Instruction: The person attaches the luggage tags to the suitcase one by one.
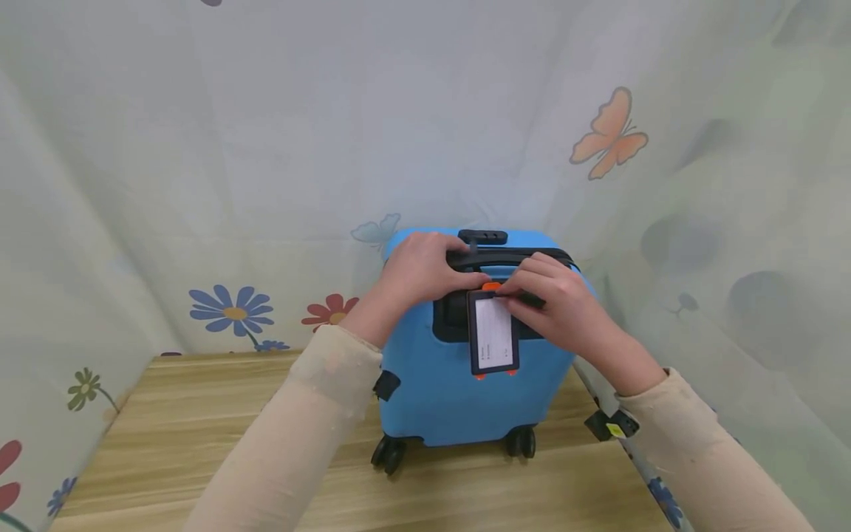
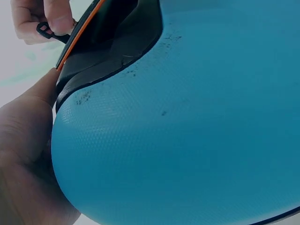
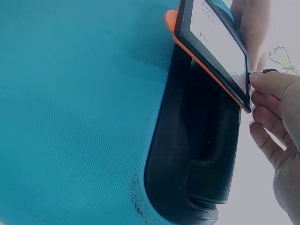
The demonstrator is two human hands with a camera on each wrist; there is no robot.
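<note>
A blue suitcase (image 1: 425, 391) stands upright, its black handle (image 1: 512, 256) along the top. A black-framed luggage tag (image 1: 495, 332) with orange edging and a white card hangs tilted below that handle. My left hand (image 1: 425, 270) curls round the handle's left part, fingers above and thumb beneath, the thumb tip at the tag's orange top. With thumb and fingertips, my right hand (image 1: 552, 295) pinches a black strap at the tag's upper end. The strap's looped end (image 2: 45, 30) sticks out past the right fingers in the left wrist view.
Under the suitcase's black wheels (image 1: 388, 453) lies a wood-grain tabletop (image 1: 219, 421). A pale curtain (image 1: 286, 148) with printed flowers and butterflies surrounds it behind and at the sides. A black telescopic grip (image 1: 483, 236) lies at the suitcase's top.
</note>
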